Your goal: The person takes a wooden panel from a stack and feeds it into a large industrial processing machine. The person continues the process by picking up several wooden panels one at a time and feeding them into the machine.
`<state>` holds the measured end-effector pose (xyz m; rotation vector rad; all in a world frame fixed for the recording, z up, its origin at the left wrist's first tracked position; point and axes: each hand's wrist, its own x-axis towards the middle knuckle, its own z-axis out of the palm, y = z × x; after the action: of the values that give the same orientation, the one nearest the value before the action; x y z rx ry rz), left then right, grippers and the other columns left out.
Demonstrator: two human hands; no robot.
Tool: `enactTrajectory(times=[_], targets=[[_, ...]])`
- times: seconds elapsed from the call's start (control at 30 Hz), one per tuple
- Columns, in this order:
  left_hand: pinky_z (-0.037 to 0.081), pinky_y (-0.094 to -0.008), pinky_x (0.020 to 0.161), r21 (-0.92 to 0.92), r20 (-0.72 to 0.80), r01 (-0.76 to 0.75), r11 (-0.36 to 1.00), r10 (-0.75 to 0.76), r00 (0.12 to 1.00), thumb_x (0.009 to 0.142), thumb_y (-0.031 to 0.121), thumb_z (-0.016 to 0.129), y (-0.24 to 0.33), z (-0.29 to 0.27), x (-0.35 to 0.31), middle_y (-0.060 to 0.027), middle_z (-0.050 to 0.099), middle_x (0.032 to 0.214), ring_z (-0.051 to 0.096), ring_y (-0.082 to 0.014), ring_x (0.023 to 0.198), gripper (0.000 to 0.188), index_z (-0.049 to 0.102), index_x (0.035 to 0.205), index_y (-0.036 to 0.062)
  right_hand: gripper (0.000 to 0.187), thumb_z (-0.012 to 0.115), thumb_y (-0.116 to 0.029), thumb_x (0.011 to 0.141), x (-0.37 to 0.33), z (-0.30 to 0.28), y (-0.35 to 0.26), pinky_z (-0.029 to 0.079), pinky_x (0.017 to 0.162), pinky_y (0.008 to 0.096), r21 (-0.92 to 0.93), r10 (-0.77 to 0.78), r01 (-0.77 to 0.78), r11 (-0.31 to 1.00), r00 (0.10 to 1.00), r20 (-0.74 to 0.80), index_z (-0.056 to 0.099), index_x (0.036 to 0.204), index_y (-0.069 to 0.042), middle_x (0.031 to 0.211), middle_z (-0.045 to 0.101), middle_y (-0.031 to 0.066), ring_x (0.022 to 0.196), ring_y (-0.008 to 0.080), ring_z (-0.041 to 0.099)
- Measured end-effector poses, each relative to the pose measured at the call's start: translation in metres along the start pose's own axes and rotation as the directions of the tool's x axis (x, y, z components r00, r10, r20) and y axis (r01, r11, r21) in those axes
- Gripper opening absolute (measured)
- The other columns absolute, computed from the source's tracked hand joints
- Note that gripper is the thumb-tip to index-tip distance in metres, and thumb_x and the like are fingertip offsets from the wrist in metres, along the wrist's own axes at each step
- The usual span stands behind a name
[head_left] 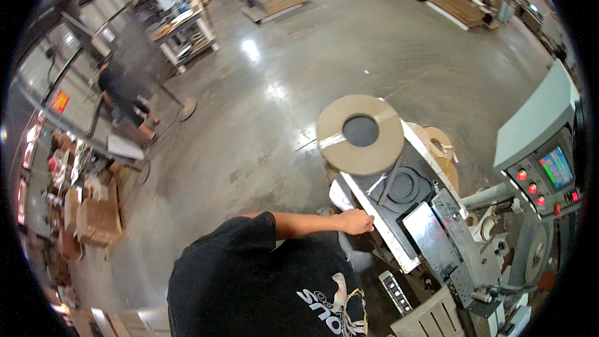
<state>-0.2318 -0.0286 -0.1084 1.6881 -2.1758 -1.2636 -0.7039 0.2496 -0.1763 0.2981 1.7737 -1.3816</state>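
The table (pixel 390 244), white-edged, stands ahead and to the right. The left hand (pixel 355 221) is at its near edge, fingers curled in; whether they grip the edge I cannot tell. The right hand is out of sight, so its fingers cannot be judged. Pale lettering (pixel 321 313) on the black shirt (pixel 231 274) is cut off below. The coloured screen (pixel 556 167) and orange sign (pixel 60 101) are too small to read. A brown roll (pixel 388 140) hides the table's far end.
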Motion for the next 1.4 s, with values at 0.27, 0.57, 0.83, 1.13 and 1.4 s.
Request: enactTrajectory(times=[0.27,0.57,0.83,1.13,1.4], targets=[[0.051,-0.052,0.076,0.115,0.276,-0.503,0.857,0.458,0.845,0.092,0.037,0.059,0.065,0.003,0.058,-0.0197,0.068,0.086,0.066,-0.04,0.085,0.034,0.06,0.099,0.004,0.044,0.068,-0.023,0.089,0.042,-0.129,0.077,0.049,0.075,0.0425,-0.234,-0.589,0.602,0.763,0.798,0.131,0.054,0.121,0.003,0.103,0.063,0.0134,0.091,0.0254,0.058],[0.05,-0.0496,0.078,-0.091,0.539,-0.511,0.855,0.474,0.697,0.094,0.045,0.055,0.026,0.009,0.04,-0.0192,0.069,0.089,0.067,-0.0399,0.089,0.041,0.062,0.106,0.0072,0.024,0.068,-0.023,0.092,-0.198,0.066,0.154,0.039,0.058,0.0277,-0.237,-0.398,0.363,0.901,0.909,-0.122,0.054,0.082,-0.006,0.071,0.049,-0.001,0.063,0.0092,0.042],[0.052,-0.0369,0.061,-0.259,0.674,-0.517,0.816,0.536,0.508,0.094,0.027,0.064,-0.026,0.023,0.054,-0.0152,0.068,0.078,0.068,-0.0246,0.065,0.023,0.065,0.098,0.005,0.042,0.071,-0.032,0.084,-0.419,0.112,0.083,0.045,0.097,0.0429,-0.833,-0.74,0.066,0.549,0.503,-0.447,0.062,0.116,-0.006,0.115,0.064,0.0151,0.114,0.0339,0.057],[0.048,-0.0322,0.062,-0.341,0.824,-0.513,0.788,0.513,0.24,0.097,0.042,0.06,-0.028,0.054,0.009,-0.0063,0.056,0.07,0.056,-0.0149,0.064,0.043,0.06,0.094,-0.0005,0.057,0.074,-0.033,0.082,-0.622,0.017,0.227,0.047,0.096,0.0452,-0.381,-0.458,-0.603,0.701,0.03,-0.889,0.054,0.126,-0.003,0.12,0.06,0.021,0.111,0.0382,0.058],[0.045,-0.033,0.059,-0.254,0.811,-0.671,0.697,0.531,0.244,0.097,0.042,0.06,-0.019,0.039,-0.042,-0.0086,0.059,0.071,0.055,-0.0153,0.061,0.043,0.061,0.096,-0.0007,0.058,0.071,-0.035,0.083,-0.638,0.009,0.344,0.051,0.089,0.0457,-0.28,-0.305,-0.625,0.729,0.069,-0.95,0.054,0.126,0.002,0.109,0.065,0.0221,0.102,0.0368,0.063]])
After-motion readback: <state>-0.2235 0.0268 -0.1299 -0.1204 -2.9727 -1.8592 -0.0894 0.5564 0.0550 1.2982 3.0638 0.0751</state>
